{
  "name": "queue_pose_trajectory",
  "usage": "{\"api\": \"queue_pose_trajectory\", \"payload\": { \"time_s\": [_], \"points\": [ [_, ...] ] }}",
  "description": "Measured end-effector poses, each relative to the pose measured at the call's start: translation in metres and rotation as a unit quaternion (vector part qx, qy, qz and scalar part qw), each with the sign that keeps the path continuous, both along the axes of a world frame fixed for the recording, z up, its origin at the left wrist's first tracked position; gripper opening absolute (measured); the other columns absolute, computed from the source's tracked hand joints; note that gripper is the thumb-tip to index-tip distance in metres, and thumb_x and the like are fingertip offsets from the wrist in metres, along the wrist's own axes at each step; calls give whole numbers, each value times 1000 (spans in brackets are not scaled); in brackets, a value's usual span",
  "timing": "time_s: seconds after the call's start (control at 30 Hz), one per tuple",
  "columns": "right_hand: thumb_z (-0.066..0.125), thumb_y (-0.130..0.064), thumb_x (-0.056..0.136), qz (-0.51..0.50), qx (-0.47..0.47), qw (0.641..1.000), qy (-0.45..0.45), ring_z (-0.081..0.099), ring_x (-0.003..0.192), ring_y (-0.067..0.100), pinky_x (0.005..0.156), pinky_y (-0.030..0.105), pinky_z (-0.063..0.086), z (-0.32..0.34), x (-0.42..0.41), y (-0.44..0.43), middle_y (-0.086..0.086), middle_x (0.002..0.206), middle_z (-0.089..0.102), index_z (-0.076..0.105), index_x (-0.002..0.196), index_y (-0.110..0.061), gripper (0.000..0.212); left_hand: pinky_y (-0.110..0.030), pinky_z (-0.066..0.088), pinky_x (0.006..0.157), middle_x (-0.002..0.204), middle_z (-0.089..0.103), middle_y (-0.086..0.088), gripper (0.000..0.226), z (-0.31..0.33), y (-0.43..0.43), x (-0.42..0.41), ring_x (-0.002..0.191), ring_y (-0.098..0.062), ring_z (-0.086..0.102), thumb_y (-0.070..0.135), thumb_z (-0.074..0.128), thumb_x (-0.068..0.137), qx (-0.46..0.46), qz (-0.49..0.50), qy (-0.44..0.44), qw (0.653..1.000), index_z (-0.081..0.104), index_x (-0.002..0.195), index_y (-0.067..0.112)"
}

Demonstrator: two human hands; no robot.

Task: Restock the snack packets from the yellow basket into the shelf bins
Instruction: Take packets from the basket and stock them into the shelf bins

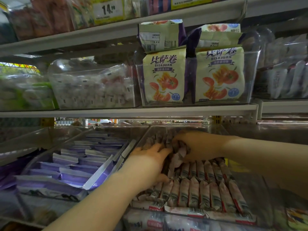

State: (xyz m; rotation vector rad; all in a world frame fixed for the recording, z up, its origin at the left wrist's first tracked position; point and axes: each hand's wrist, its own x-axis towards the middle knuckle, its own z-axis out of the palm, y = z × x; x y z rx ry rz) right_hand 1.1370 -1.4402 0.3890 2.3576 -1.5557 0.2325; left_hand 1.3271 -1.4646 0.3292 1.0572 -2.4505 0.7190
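Observation:
Both my hands are inside a clear shelf bin [146, 135] on the lower shelf. The bin holds rows of small red-and-white snack packets [205, 194] standing on edge. My right hand [198, 147] grips a bunch of these packets [179, 155] at the back of the bin. My left hand [150, 164] reaches in from the lower left, its fingers straight and pressing against the same packets. The yellow basket is not in view.
A clear bin of purple packets [80, 165] sits left of the one I work in. On the shelf above stand a bin of white sweets [93, 87] and a bin of Bisajuan bags [195, 75]. Shelf edge [126, 111] runs overhead.

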Motion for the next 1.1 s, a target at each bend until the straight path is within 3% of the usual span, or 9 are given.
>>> {"api": "queue_pose_trajectory", "payload": {
  "time_s": [0.13, 0.27, 0.33, 0.4, 0.57, 0.7, 0.87, 1.0, 1.1],
  "points": [
    [74, -38, 77, -20, -84, 996, 6, 38, 99, 12, 78, 21, 37, 10, -15, -9, -6, 106, 37, 51, 122, -20, 54, -38, 41, 100, 150, 31, 2, 63, 4, 1, 2, 124, -29, 47, 22, 60, 89, -22, 28, -58, 998, 32, 145, 28],
    [60, -20, 84, -39, -105, 993, 34, 52, 94, 25, 71, 26, 39, 18, -27, -10, 3, 98, 49, 60, 90, -20, 6, -41, 36, 101, 149, 26, -5, 52, -6, -2, -3, 130, -30, 39, 21, 55, 91, -52, 55, -53, 996, 38, 141, 23],
    [52, -17, 89, -39, -85, 994, 54, 54, 88, 25, 69, 26, 37, 15, -33, -9, 6, 93, 56, 56, 77, -25, 15, -42, 34, 100, 147, 25, -8, 48, -6, -5, -8, 131, -31, 35, 21, 51, 93, -61, 69, -38, 995, 38, 139, 22],
    [50, -23, 91, -61, -43, 996, 44, 56, 88, 20, 67, 20, 39, 11, -37, -6, 4, 103, 62, 64, 97, -19, 15, -44, 33, 100, 146, 24, -8, 48, -4, -9, -14, 134, -33, 29, 24, 52, 93, -50, 80, -28, 995, 37, 139, 21],
    [69, -48, 79, -47, -7, 998, 42, 47, 102, 5, 80, 7, 39, 10, -43, 0, -17, 119, 50, 53, 125, -24, 54, -42, 24, 110, 152, 26, 3, 72, 2, -10, -15, 140, -25, 22, 37, 63, 87, 25, 29, 21, 999, 24, 147, 31],
    [64, -33, 85, -47, -60, 996, 46, 60, 99, 22, 77, 27, 46, 13, -41, -12, 2, 105, 62, 62, 108, -14, 30, -44, 13, 118, 155, 18, 9, 80, -2, -5, -11, 141, -15, 17, 39, 59, 90, -43, -87, -1, 995, 7, 150, 41],
    [66, -36, 85, -103, -78, 990, 49, 51, 100, 22, 82, 35, 47, 18, -50, -25, 4, 107, 46, 55, 112, -15, 36, -43, 2, 117, 158, 16, 7, 56, -7, -14, -22, 143, -18, 18, 26, 44, 100, -56, -90, -94, 990, 21, 149, 42],
    [77, -39, 75, -110, -78, 991, 19, 53, 84, 15, 64, 27, 45, 17, -52, -29, -1, 94, 54, 61, 98, -16, 37, -38, 2, 116, 153, 25, 10, 54, -9, -19, -23, 139, -18, 26, 44, 49, 95, -33, -84, -70, 993, 31, 146, 38],
    [76, -45, 73, -113, -77, 991, 4, 52, 79, 12, 59, 25, 42, 20, -57, -25, -9, 85, 52, 58, 91, -23, 34, -41, 5, 116, 153, 24, 9, 63, -13, -16, -25, 139, -17, 23, 42, 52, 94, -58, -128, -71, 988, 22, 149, 38]
  ]
}}
